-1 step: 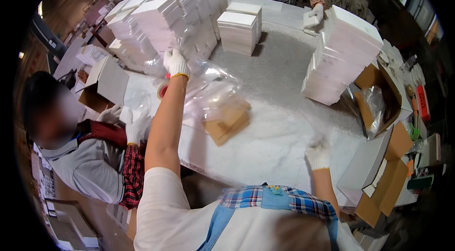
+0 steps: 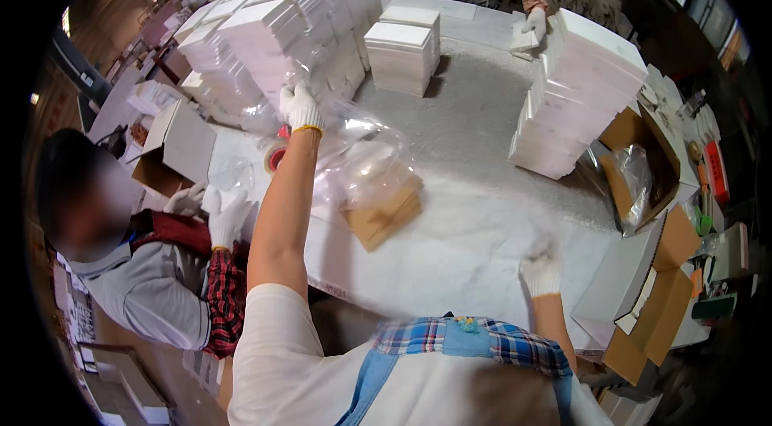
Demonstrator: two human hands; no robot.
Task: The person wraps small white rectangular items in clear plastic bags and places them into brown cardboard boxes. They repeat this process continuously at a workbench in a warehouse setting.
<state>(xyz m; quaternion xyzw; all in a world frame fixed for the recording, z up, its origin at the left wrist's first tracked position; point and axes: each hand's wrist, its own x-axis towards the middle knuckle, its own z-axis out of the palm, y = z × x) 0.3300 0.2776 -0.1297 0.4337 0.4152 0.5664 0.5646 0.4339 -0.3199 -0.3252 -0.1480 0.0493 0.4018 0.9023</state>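
My left hand (image 2: 301, 107), in a white knit glove, reaches far across the table with its fingers closed on the edge of a clear plastic bag (image 2: 366, 141). The crumpled bag spreads to the right of my wrist. It partly covers flat brown cardboard pieces (image 2: 384, 217) on the white table covering. Close to my body, my right hand (image 2: 540, 272), also gloved, is over the covering at the right; its fingers are smeared, and nothing in them can be made out. A tape roll (image 2: 276, 157) lies beside my left forearm.
White tile-like slabs stand in tall stacks at the back left (image 2: 265, 36) and right (image 2: 575, 92), with a smaller stack (image 2: 400, 56) between. Open cartons (image 2: 655, 297) line the right edge. A co-worker (image 2: 161, 281) sits at left; another person's hand (image 2: 535, 22) touches slabs across the table.
The clear bag's edge has shifted slightly to the right over the cardboard. Both my hands stay nearly in place.
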